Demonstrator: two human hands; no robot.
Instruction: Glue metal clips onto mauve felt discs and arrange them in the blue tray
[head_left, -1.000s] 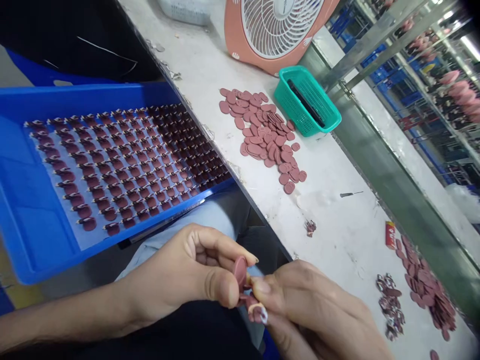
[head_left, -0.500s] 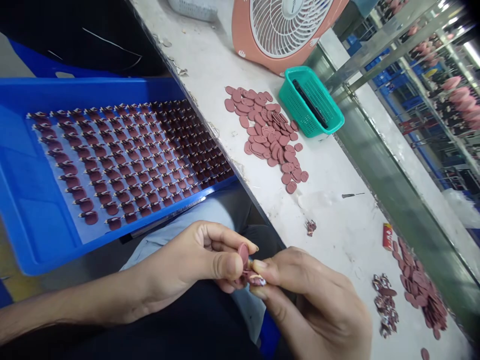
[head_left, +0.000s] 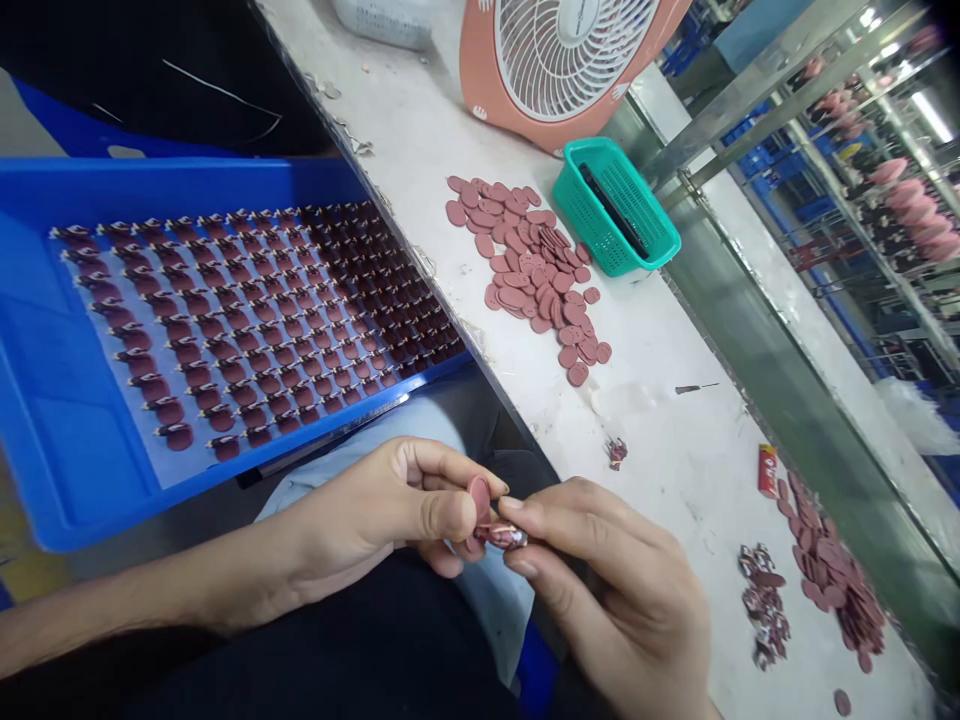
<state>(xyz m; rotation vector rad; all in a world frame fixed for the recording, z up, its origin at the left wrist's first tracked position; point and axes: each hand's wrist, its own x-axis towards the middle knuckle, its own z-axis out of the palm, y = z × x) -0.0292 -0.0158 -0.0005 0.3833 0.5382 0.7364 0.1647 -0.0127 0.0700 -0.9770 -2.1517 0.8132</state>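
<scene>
Between thumb and fingers, my left hand (head_left: 420, 505) pinches a reddish-brown oval disc (head_left: 478, 497). A small figure (head_left: 504, 536) in brown and white is joined to it or pressed against it; which one I cannot tell. My right hand (head_left: 615, 570) has its thumb and index fingertip at the figure's right end, closed around it. Rows of similar figures on discs (head_left: 255, 330) stand on a sheet in the blue tray (head_left: 56, 480) at left. Loose discs (head_left: 536, 260) lie heaped on the white table (head_left: 660, 430).
A pink fan (head_left: 480, 60) and a green basket (head_left: 660, 240) with a black object stand at the back. Nearer are a thin pointed tool (head_left: 696, 388), a red packet (head_left: 767, 470), small figures (head_left: 763, 605) and another disc pile (head_left: 832, 560). One figure (head_left: 616, 453) lies alone.
My right hand has shifted slightly left and its index finger has moved on the figure. The held disc and figure sit a little further left, and the whole view has shifted slightly.
</scene>
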